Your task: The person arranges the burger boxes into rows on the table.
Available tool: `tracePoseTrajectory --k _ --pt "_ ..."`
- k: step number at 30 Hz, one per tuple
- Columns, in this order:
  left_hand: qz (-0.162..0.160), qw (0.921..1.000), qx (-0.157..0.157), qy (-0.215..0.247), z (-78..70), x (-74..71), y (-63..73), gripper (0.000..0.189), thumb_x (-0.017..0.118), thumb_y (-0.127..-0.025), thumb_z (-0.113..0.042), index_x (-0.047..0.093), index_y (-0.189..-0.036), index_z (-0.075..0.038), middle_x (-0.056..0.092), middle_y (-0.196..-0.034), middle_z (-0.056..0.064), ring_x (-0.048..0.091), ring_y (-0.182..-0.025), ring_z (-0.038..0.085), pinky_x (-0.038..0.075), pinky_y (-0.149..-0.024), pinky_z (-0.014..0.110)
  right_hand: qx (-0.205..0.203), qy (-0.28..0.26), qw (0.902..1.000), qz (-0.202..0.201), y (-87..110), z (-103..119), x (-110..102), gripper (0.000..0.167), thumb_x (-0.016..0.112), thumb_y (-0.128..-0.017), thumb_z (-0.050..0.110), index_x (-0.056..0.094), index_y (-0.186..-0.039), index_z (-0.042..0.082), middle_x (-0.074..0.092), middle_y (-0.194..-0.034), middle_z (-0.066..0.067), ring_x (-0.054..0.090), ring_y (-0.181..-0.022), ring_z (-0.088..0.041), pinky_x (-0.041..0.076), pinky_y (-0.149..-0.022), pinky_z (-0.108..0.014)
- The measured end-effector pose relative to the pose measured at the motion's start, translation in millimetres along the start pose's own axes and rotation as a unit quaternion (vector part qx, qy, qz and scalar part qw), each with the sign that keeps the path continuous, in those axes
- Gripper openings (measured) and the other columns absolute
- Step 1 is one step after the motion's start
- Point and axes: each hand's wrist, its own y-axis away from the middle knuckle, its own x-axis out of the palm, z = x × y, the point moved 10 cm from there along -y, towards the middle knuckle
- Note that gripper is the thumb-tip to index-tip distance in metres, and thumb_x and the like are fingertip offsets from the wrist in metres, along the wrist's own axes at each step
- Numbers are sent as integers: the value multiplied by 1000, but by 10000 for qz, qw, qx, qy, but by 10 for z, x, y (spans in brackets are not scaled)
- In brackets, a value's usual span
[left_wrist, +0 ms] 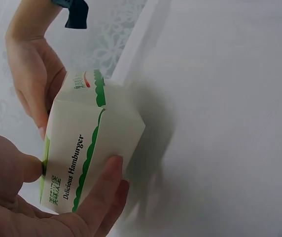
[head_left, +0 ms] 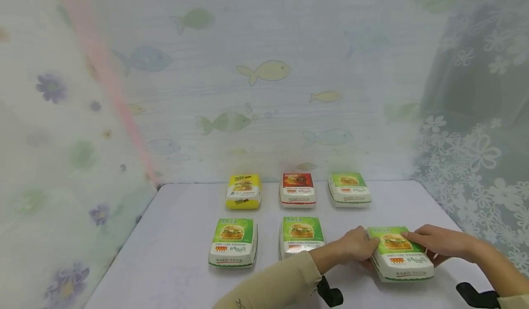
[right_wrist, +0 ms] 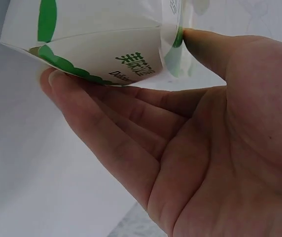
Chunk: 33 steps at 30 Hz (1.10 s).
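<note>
Both hands grip a green and white hamburger box (head_left: pixel 401 256) at the front right of the table in the head view. My left hand (head_left: pixel 356 244) holds its left side, with the thumb at the top edge and fingers against the side wall. On the opposite side, my right hand (head_left: pixel 450 242) has its thumb on the lid and its fingers below. In the left wrist view, the box (left_wrist: pixel 77 143) shows printed lettering on its side and casts a shadow on the cloth. The right wrist view shows fingers under the edge of the box (right_wrist: pixel 101 54).
Two similar green boxes, one at the left (head_left: pixel 233 243) and one in the middle (head_left: pixel 301 233), share the front row. Behind stand a yellow box (head_left: pixel 244 191), a red one (head_left: pixel 297 190) and another green one (head_left: pixel 349 189). Patterned curtains (head_left: pixel 264 93) surround the white table (head_left: pixel 165 254).
</note>
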Motion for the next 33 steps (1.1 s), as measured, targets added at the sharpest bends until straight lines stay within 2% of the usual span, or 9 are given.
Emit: tracePoseTrajectory --k 4,7,13,16,21,30,33 --pt "-89 9999 88 -61 -73 -167 17 32 57 -106 -28 55 -122 0 57 -87 10 61 -66 21 59 -67 37 -192 -2 9997 -122 -53 156 -22 56 42 -110 39 62 -118 -13 63 -87 -8 63 -78 -21 61 -69 -38" --pt "-25 9999 138 32 -106 -286 12 27 56 -106 -24 54 -119 -1 58 -89 11 62 -69 21 61 -71 39 -310 47 9993 -218 -108 274 -24 54 41 -111 37 64 -115 -12 64 -85 -7 63 -76 -20 61 -69 -38" --pt "159 9995 157 211 -80 -460 -98 25 54 -107 -21 60 -114 2 64 -92 11 65 -75 22 62 -78 43 -429 224 9979 -436 -248 444 -19 54 40 -111 36 64 -115 -12 65 -85 -7 64 -76 -20 62 -69 -39" --pt "295 9985 87 442 -31 -486 -195 27 51 -108 -20 62 -114 4 67 -94 13 69 -82 26 61 -82 46 -453 254 9975 -471 -311 488 -7 53 40 -111 36 65 -114 -11 66 -85 -7 64 -76 -19 62 -70 -39" --pt "280 9970 -79 719 41 -520 -309 27 49 -108 -16 60 -117 7 67 -99 18 70 -93 32 59 -88 51 -416 189 9979 -455 -418 487 16 53 41 -111 36 64 -114 -12 66 -87 -8 64 -77 -19 62 -71 -39" --pt "48 9977 -179 646 74 -519 -328 24 51 -105 -9 56 -121 8 63 -100 17 64 -89 28 57 -91 51 -294 180 9986 -393 -535 384 72 52 41 -111 36 64 -112 -10 67 -88 -7 64 -77 -19 62 -71 -39" --pt "20 9976 -176 671 80 -550 -309 28 51 -105 -10 55 -126 8 63 -107 19 64 -95 33 57 -91 52 -263 274 9984 -415 -506 373 60 53 41 -111 39 65 -110 -9 65 -88 -8 64 -77 -20 61 -70 -39"
